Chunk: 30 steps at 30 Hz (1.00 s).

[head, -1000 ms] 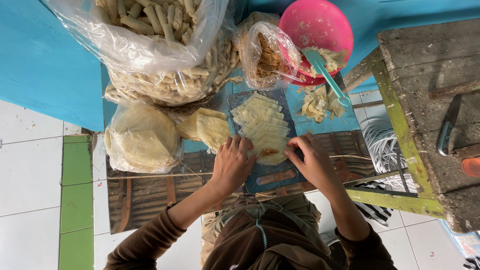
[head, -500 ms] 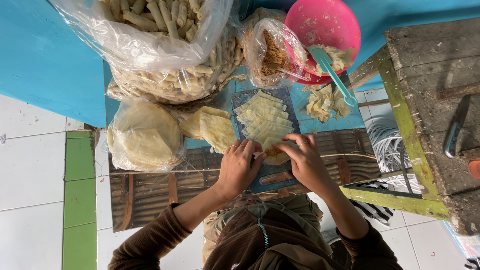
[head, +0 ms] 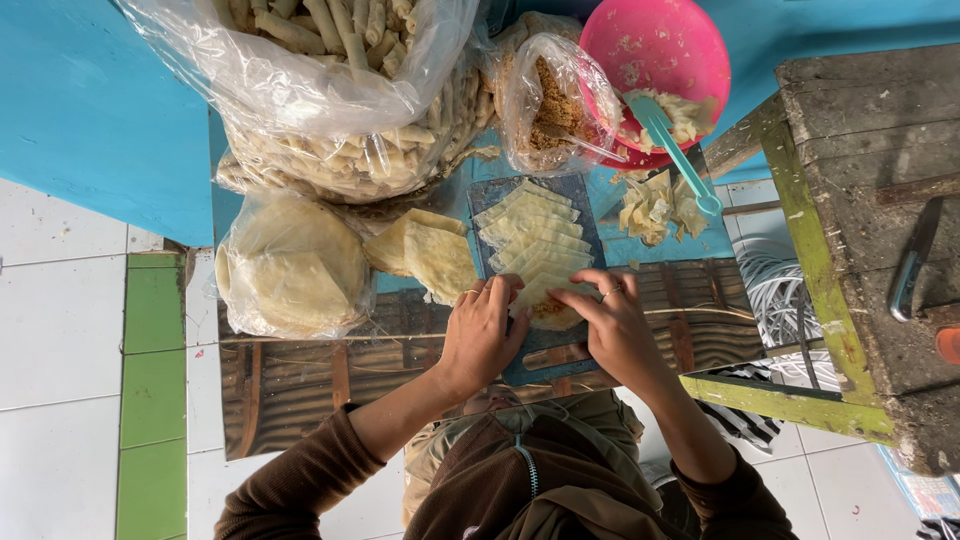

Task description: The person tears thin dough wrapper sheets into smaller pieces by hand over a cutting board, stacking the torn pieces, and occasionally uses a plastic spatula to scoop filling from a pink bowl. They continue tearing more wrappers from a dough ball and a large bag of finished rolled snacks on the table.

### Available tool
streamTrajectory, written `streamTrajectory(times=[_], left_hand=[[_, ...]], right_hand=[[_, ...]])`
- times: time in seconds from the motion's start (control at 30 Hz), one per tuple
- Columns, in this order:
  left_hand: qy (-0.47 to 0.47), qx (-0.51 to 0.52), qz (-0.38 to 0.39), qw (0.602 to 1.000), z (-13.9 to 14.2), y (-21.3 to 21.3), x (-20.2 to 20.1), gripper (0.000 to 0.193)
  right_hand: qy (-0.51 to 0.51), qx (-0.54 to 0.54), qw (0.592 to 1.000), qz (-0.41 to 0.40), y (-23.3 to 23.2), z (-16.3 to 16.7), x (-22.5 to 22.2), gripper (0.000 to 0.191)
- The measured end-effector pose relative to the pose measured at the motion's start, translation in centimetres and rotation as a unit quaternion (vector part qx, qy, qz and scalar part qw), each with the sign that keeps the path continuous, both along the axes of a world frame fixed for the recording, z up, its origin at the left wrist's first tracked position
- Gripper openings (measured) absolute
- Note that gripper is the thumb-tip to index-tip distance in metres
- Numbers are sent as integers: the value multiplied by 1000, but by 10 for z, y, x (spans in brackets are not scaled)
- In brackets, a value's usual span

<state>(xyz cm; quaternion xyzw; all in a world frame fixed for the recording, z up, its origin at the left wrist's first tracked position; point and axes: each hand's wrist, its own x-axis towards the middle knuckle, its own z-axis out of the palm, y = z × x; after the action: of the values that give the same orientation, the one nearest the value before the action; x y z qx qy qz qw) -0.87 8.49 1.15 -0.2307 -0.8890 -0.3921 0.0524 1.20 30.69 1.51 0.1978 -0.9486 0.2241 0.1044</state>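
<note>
1. The left hand (head: 483, 335) is resting on the near end of a dark cutting board (head: 585, 215), its fingers (head: 500, 293) curled loosely and pressing on the nearest pale wrapper (head: 552, 308).
2. The right hand (head: 612, 325) is lying just beside it, at three o'clock from the left hand, fingers bent over the same wrapper; both hands are touching it, but whether either is truly pinching it I cannot tell.
3. That wrapper is sitting at the six o'clock end of a row of overlapping wrappers (head: 530, 235) that is running up the board toward twelve o'clock.
4. At nine o'clock from the board, a couple of loose round sheets (head: 430, 255) are lying on the tabletop (head: 665, 255), and further out a clear bag of round sheets (head: 290, 265) is resting.
5. At eleven o'clock, a big clear bag of rolled sticks (head: 340, 110) is taking up the far side.
6. At twelve o'clock a small bag of brown crumbs (head: 550, 100) is standing, with a pink bowl (head: 650, 50) just beside it at one o'clock.
7. A teal spoon (head: 675, 150) is leaning out of the bowl toward a pile of scraps (head: 650, 205).
8. At three o'clock, well apart, a worn wooden bench (head: 860, 180) is standing.
</note>
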Motion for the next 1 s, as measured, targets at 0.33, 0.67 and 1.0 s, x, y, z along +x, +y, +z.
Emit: streamTrajectory(times=[0.33, 0.67, 1.0], left_hand=[[33, -13, -3, 999, -2, -2, 0, 31], [55, 60, -43, 996, 2, -5, 5, 40], [40, 7, -62, 997, 16, -10, 4, 46]], right_hand=[[106, 132, 985, -43, 32, 7, 23, 55], [80, 17, 994, -73, 10, 19, 2, 20], [-3, -176, 980, -89, -7, 7, 3, 26]])
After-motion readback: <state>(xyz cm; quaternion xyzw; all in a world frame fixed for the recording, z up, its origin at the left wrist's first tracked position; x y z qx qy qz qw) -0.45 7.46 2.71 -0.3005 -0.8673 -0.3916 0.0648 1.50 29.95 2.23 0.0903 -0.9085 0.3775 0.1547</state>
